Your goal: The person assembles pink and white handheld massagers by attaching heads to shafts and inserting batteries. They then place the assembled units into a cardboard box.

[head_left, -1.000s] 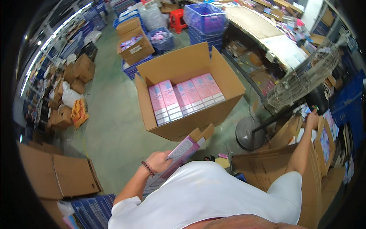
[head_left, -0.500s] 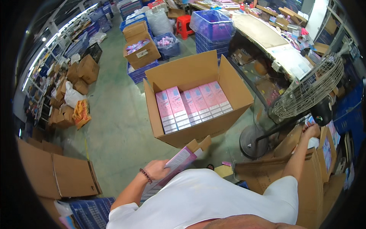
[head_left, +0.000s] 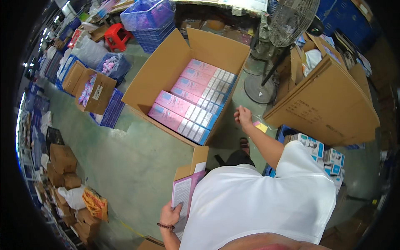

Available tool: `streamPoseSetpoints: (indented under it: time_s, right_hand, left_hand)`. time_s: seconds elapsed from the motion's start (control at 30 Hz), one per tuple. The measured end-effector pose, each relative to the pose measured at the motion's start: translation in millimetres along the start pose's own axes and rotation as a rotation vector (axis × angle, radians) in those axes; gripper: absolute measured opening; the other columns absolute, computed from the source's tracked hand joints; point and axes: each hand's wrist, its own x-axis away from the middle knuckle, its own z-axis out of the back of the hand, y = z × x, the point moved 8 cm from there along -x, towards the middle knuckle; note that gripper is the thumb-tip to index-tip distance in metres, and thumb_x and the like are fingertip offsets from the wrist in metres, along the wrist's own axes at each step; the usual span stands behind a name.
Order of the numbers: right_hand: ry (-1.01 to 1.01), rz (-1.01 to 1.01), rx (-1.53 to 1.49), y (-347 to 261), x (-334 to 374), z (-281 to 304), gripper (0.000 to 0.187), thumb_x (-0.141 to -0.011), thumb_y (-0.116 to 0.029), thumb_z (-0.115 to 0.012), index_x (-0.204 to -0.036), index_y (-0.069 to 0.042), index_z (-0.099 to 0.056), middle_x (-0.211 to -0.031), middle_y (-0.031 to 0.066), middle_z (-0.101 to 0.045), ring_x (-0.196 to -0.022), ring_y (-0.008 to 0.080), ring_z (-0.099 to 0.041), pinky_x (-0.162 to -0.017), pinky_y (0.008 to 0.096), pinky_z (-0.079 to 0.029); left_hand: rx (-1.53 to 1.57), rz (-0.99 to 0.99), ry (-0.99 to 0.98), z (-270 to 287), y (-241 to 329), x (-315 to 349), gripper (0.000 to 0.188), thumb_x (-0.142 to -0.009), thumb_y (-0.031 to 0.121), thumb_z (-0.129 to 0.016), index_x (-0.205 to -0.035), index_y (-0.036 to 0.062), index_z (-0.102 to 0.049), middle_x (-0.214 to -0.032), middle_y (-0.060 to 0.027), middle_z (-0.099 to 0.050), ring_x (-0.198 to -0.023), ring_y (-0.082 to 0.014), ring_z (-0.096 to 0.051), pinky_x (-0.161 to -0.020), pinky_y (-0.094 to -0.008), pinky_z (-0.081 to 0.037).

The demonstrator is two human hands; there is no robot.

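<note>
My left hand (head_left: 170, 213) is closed around a long pink-and-purple box (head_left: 181, 192) held upright against my body. The box's end flaps (head_left: 199, 155) stand open and show brown cardboard inside. Apart from it, my right hand (head_left: 243, 116) hangs over the floor between the big carton and the fan, its fingers loosely curled. Whether anything small is in those fingers I cannot make out. In front of me a large brown carton (head_left: 160, 68) has its top open. Several pink-and-white boxes (head_left: 187, 106) lie side by side in it, some sitting higher than others.
A standing fan (head_left: 259, 88) is right of the carton. Flattened cardboard (head_left: 329, 100) leans nearby, beside stacked small printed boxes (head_left: 333, 160). A red stool (head_left: 118, 36), blue crates (head_left: 154, 37) and a smaller carton (head_left: 100, 93) stand at the far left.
My view and body have turned right. My right hand has come back from the cardboard beside the fan to near the large carton. My left hand still holds the pink-and-purple box, now more upright.
</note>
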Motion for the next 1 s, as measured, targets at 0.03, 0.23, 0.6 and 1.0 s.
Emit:
streamPoseSetpoints:
  time_s: [0.03, 0.23, 0.6, 1.0]
  right_hand:
    - [0.004, 0.038, -0.020, -10.7, 6.7, -5.0, 0.036, -0.098, -0.037, -0.043, -0.102, -0.004, -0.058, -0.070, 0.0035, -0.058, -0.047, 0.0095, -0.050, -0.040, 0.0253, -0.040]
    - [0.074, 0.194, -0.039, -66.1, 29.8, -48.9, 0.034, -0.097, -0.038, -0.047, -0.110, -0.008, -0.054, -0.078, 0.0033, -0.059, -0.049, 0.0094, -0.051, -0.040, 0.0237, -0.041]
    - [0.544, 0.717, 0.434, -40.2, -35.2, -29.3, 0.044, -0.085, -0.012, -0.063, -0.125, 0.001, -0.050, -0.110, 0.0095, -0.054, -0.081, 0.0150, -0.055, -0.074, 0.0276, -0.047]
    - [0.871, 0.424, 1.264, -125.2, 40.1, -146.7, 0.047, -0.087, -0.015, -0.057, -0.130, 0.000, -0.046, -0.131, 0.0193, -0.046, -0.122, 0.0356, -0.045, -0.101, 0.0426, -0.036]
  left_hand:
    - [-0.018, 0.008, -0.041, 13.3, -9.8, 1.6, 0.031, -0.084, 0.009, -0.061, -0.114, -0.0006, -0.060, -0.096, -0.0159, -0.069, -0.087, -0.0218, -0.065, -0.077, -0.0335, -0.050]
    - [-0.079, -0.032, -0.131, 95.2, -21.9, -13.7, 0.033, -0.085, 0.014, -0.063, -0.116, 0.0039, -0.061, -0.098, -0.0182, -0.068, -0.087, -0.0265, -0.067, -0.077, -0.0341, -0.051]
    - [0.123, -0.141, 0.189, 296.7, 22.5, -124.9, 0.025, -0.087, 0.010, -0.061, -0.110, -0.0011, -0.062, -0.096, -0.0098, -0.069, -0.085, -0.0151, -0.062, -0.077, -0.0296, -0.049]
    - [0.013, 0.015, 0.499, 527.0, -130.2, -287.1, 0.027, -0.086, 0.012, -0.061, -0.107, -0.0052, -0.062, -0.095, -0.0125, -0.069, -0.087, -0.0178, -0.063, -0.079, -0.0316, -0.049]
